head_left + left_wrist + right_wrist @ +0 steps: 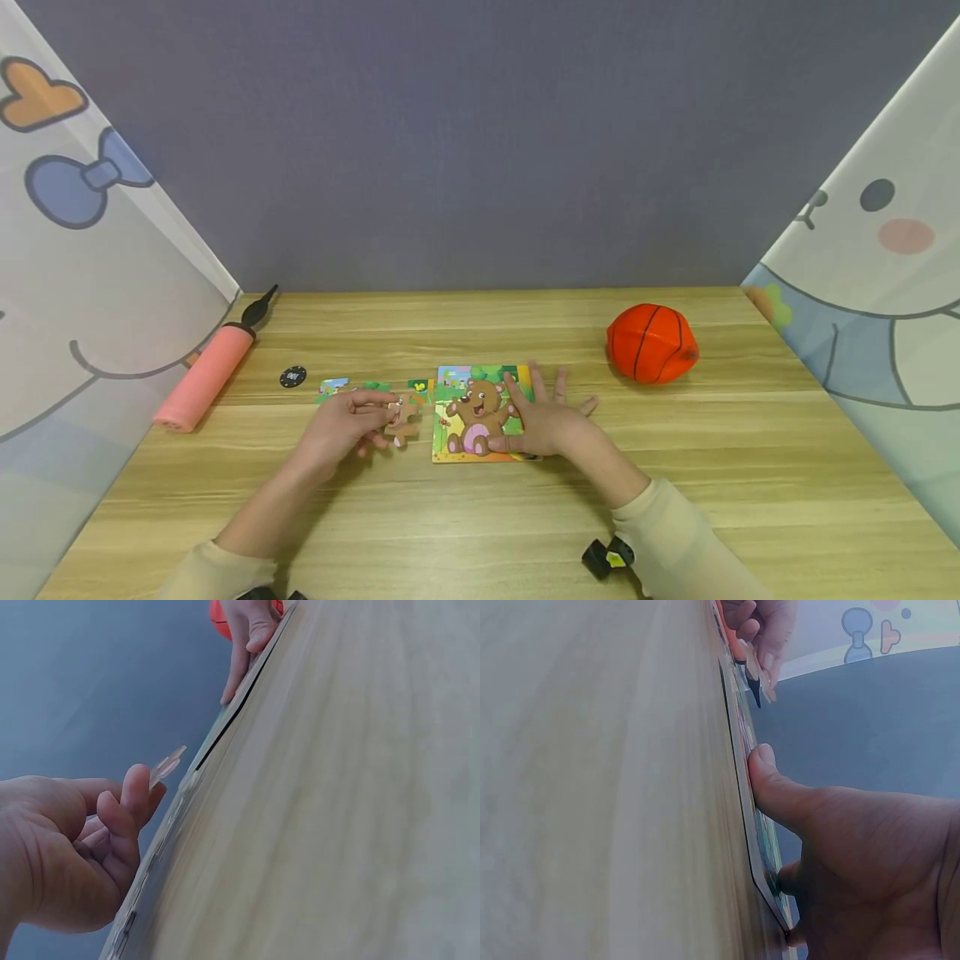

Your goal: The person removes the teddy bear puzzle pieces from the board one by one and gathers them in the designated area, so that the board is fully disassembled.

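Observation:
Between the thumb and fingers of my left hand (341, 427) is a jigsaw puzzle piece (402, 422) with brown bear artwork. It is raised off the table, seen nearly edge-on in the left wrist view (166, 766). Just right of it lies a square bear picture puzzle (476, 417) showing a brown bear on a green and yellow ground. My right hand (551, 421) rests on its right side with fingers spread, covering part of the picture. In the right wrist view the thumb (769, 776) touches the board's face. Loose puzzle pieces (333, 387) lie behind my left hand, partly hidden.
A black round chip (293, 377) marked 100 lies left of the loose pieces. Further left is a pink hand pump (206, 379) with a black nozzle. A dented red ball (652, 344) sits at the back right. A grey panel (480, 150) stands behind the wooden table (480, 533).

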Demonstrator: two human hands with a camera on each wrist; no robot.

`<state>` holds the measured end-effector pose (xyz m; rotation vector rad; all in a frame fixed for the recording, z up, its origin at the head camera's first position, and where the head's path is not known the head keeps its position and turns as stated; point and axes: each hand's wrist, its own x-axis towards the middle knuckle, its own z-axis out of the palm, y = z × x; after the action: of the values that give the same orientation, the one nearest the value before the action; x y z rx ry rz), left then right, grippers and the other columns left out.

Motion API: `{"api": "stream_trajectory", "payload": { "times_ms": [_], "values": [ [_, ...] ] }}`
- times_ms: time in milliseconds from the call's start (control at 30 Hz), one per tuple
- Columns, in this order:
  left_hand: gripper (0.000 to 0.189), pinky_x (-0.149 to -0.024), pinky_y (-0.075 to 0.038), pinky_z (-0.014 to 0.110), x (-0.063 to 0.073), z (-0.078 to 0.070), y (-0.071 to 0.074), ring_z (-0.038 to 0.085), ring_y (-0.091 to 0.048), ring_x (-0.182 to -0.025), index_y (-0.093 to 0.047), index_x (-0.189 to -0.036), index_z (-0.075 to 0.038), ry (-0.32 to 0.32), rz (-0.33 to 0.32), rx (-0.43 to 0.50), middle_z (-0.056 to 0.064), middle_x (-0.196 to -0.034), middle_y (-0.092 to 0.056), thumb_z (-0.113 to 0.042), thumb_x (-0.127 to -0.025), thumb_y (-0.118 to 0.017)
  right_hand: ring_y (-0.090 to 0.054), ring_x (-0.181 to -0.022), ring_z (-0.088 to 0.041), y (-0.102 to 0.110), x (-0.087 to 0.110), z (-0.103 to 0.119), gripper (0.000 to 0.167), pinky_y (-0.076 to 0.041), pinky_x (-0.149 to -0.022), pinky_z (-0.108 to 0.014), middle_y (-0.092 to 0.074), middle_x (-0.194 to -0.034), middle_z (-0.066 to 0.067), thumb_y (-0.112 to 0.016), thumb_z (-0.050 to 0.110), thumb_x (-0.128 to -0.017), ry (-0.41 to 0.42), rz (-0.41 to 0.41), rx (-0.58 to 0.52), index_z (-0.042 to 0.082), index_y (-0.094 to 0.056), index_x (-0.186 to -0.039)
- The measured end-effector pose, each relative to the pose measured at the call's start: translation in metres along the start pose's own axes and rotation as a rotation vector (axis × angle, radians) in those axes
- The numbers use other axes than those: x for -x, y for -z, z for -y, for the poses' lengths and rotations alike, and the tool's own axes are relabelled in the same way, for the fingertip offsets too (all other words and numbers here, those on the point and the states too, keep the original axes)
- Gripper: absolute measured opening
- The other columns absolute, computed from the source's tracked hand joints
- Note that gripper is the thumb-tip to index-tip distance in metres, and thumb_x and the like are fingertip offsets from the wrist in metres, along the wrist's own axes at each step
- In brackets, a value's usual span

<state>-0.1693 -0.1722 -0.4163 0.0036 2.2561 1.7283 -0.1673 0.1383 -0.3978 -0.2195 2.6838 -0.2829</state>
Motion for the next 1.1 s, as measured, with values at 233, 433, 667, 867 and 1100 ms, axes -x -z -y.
{"api": "stream_trajectory", "payload": {
  "times_ms": [233, 433, 667, 867, 1100],
  "values": [
    [0.034, -0.044, -0.042, 0.022, 0.004, 0.005, 0.009, 0.017, -0.066, -0.06, -0.068, -0.126, 0.002, 0.007, -0.018, 0.001, 0.013, -0.104, -0.073, -0.013, -0.095, -0.071, 0.011, -0.146, -0.055, 0.001, 0.0, 0.001, 0.114, -0.002, -0.09, -0.092, 0.013, -0.167, -0.016, -0.06, 0.083, -0.077, -0.001, 0.002, 0.007, 0.028, -0.011, -0.164],
    [0.034, -0.043, -0.04, 0.021, 0.008, 0.009, 0.016, 0.015, -0.064, -0.057, -0.069, -0.125, -0.001, 0.03, -0.042, -0.017, 0.013, -0.105, -0.073, -0.016, -0.094, -0.073, 0.011, -0.146, -0.056, 0.0, 0.0, 0.002, 0.113, -0.002, -0.09, -0.092, 0.012, -0.167, -0.016, -0.06, 0.082, -0.077, 0.0, 0.006, 0.008, 0.028, -0.011, -0.164],
    [0.033, -0.041, -0.035, 0.02, 0.013, 0.011, 0.025, 0.013, -0.061, -0.051, -0.071, -0.122, 0.0, 0.052, -0.068, -0.03, 0.01, -0.098, -0.075, -0.016, -0.093, -0.074, 0.011, -0.146, -0.056, 0.0, 0.0, 0.002, 0.113, -0.002, -0.09, -0.092, 0.012, -0.167, -0.016, -0.06, 0.082, -0.078, -0.002, 0.007, 0.008, 0.028, -0.011, -0.164],
    [0.034, -0.04, -0.034, 0.018, 0.016, 0.013, 0.031, 0.008, -0.056, -0.047, -0.069, -0.122, 0.003, 0.068, -0.077, -0.016, 0.01, -0.095, -0.075, -0.015, -0.094, -0.073, 0.012, -0.145, -0.056, 0.0, 0.001, 0.001, 0.113, -0.002, -0.089, -0.092, 0.012, -0.167, -0.016, -0.06, 0.082, -0.078, -0.001, 0.005, 0.004, 0.028, -0.01, -0.164],
    [0.034, -0.04, -0.034, 0.019, 0.016, 0.015, 0.034, 0.008, -0.053, -0.045, -0.069, -0.121, 0.004, 0.054, -0.084, -0.036, 0.009, -0.098, -0.075, -0.015, -0.094, -0.073, 0.011, -0.145, -0.056, 0.0, 0.001, 0.001, 0.113, -0.003, -0.09, -0.092, 0.012, -0.167, -0.016, -0.061, 0.081, -0.078, 0.005, -0.001, 0.001, 0.027, -0.011, -0.164]
  ]
}}
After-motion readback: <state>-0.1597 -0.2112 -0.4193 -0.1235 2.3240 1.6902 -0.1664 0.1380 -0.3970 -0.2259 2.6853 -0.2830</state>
